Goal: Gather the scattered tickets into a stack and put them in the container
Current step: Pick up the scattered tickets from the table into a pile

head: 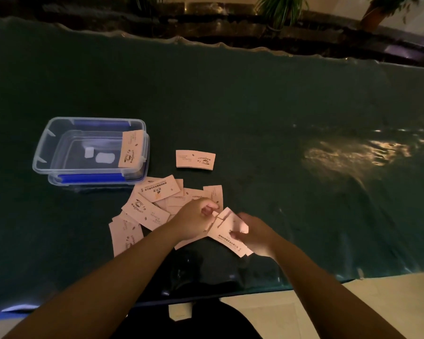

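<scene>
Several pale coffee tickets (146, 204) lie scattered and overlapping on the dark green table, left of my hands. One ticket (195, 160) lies alone farther back. Another ticket (130, 149) leans inside the clear plastic container (41, 152) at its right wall. My right hand (256, 234) grips a small stack of tickets (227, 232), held tilted just above the table. My left hand (196, 220) pinches the stack's upper left end, its fingers curled over the scattered pile.
The container has blue clips and sits on its lid, with two small white pieces inside. The table's near edge (304, 286) runs just below my forearms. A slip of paper (179, 311) lies on the floor below. Potted plants stand beyond the far edge.
</scene>
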